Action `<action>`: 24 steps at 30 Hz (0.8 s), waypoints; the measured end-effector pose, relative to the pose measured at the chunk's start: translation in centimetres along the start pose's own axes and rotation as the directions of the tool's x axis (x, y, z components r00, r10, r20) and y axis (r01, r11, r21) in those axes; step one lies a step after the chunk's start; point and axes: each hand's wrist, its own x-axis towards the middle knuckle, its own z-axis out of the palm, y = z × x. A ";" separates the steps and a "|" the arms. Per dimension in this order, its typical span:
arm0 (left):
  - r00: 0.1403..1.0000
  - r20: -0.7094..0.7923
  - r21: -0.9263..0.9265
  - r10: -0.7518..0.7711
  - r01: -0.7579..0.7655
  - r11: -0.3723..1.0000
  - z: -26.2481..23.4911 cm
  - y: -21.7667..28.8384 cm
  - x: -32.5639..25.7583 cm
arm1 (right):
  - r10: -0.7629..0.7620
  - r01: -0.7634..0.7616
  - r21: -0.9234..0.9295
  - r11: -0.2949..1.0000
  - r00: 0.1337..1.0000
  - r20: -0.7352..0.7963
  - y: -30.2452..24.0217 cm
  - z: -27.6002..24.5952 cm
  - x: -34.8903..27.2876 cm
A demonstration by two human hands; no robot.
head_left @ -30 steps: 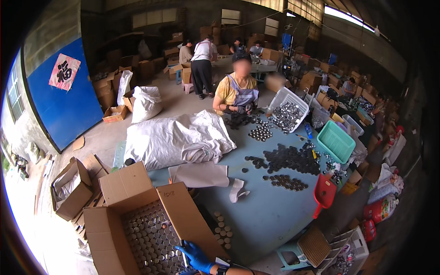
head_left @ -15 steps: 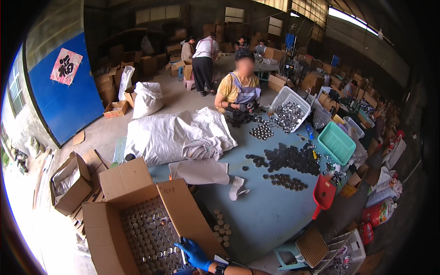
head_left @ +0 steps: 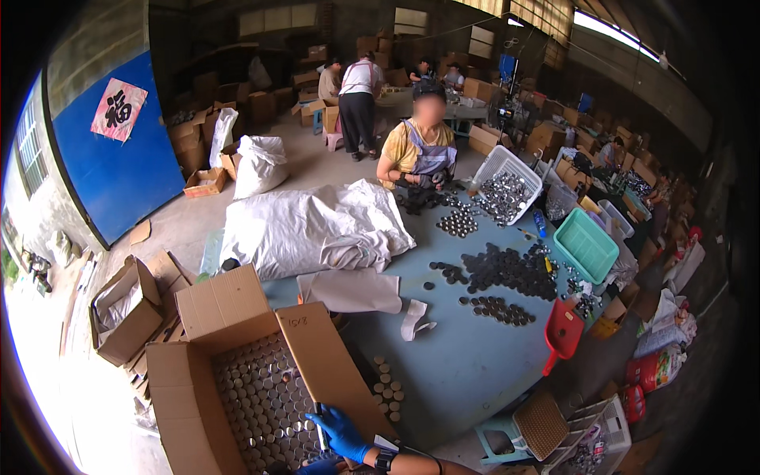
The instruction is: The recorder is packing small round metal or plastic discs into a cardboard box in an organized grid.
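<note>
An open cardboard box (head_left: 178,396) stands at the lower left, its inside covered with rows of small round silvery caps (head_left: 265,392). My right hand (head_left: 345,435), in a blue glove with a dark band at the wrist, is over the box's right edge. Its fingers close on a thin object with a dark end and a pale side (head_left: 321,431), whose kind I cannot make out. At the lower picture edge, my left hand (head_left: 318,467) shows only as a bit of blue glove near the caps; its fingers are mostly hidden.
Loose round discs (head_left: 386,388) lie right of the box on the blue-grey table (head_left: 443,376). Farther off are black discs (head_left: 511,273), a red dustpan (head_left: 562,332), a green basket (head_left: 586,245) and a large white sack (head_left: 309,226). A co-worker (head_left: 419,150) works across the table.
The whole view has shifted slightly, the scene sliding a little to the right. My right hand keeps its place at the box edge. A bit more of my left glove shows.
</note>
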 end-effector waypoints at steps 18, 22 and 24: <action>0.998 0.055 -0.032 0.032 -0.031 0.999 0.3 -0.4 0.3 | -0.004 0.005 -0.049 0.999 1.000 0.022 -0.1 -0.1 0.1; 0.996 0.075 -0.046 0.044 -0.041 0.998 0.4 -0.8 0.2 | 0.006 -0.006 -0.019 1.000 1.000 0.021 0.3 0.5 -0.4; 0.996 0.077 -0.051 0.045 -0.041 0.998 0.5 -1.1 0.2 | 0.015 -0.013 -0.059 0.998 0.999 0.033 0.3 0.4 -0.1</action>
